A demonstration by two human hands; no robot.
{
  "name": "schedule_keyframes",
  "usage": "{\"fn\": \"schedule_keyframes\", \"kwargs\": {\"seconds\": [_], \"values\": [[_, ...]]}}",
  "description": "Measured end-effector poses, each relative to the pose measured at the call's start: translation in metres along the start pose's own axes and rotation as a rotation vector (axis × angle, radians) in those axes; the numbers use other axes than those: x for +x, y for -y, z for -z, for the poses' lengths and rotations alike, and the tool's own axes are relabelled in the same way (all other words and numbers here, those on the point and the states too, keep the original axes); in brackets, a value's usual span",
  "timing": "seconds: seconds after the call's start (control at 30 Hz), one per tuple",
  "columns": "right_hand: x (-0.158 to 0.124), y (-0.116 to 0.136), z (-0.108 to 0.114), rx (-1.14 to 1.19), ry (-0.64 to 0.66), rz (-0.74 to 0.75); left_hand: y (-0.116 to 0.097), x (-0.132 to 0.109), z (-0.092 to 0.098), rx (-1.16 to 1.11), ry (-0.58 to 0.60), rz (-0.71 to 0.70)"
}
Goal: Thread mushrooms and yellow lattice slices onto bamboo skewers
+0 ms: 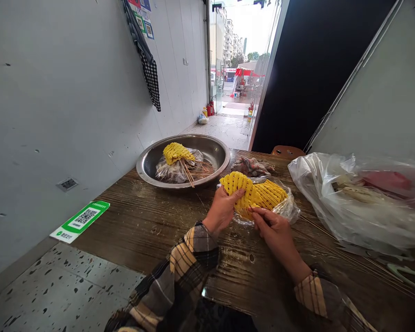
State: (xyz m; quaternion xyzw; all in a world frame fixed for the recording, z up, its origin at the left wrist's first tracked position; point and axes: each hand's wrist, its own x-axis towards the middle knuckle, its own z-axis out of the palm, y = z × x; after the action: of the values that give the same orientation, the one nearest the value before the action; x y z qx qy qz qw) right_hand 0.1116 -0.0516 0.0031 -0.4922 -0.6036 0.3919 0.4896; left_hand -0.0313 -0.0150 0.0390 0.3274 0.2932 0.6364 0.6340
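Note:
My left hand (223, 207) grips a yellow lattice-cut slab (240, 186), thumb on its face and fingers behind, raised above the table. At the slab's lower edge, my right hand (271, 226) is closed in a pinch. Between its thumb and fingertips is what looks like a thin bamboo skewer, mostly hidden by the fingers. Just behind the hands, more yellow lattice-cut slabs (271, 193) lie on a clear plastic bag (290, 210). In a steel basin (143, 173) at the left, a yellow slab on bamboo skewers (178, 152) rests over plastic-wrapped pieces.
Greyish-pink food pieces (251, 166) lie behind the yellow stack. A large translucent bag (318, 193) fills the table's right side, with loose skewers (327, 230) and a pale green handle (406, 276) near it. A green QR-code card (85, 219) sits at the left edge.

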Motion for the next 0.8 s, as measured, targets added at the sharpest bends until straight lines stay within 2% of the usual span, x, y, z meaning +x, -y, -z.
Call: {"fn": "schedule_keyframes", "kwargs": {"seconds": [0.8], "values": [[0.0034,0.0035,0.0034,-0.005,-0.018,0.027,0.0036,-0.0025,-0.0021,0.029,0.031,-0.004]]}}
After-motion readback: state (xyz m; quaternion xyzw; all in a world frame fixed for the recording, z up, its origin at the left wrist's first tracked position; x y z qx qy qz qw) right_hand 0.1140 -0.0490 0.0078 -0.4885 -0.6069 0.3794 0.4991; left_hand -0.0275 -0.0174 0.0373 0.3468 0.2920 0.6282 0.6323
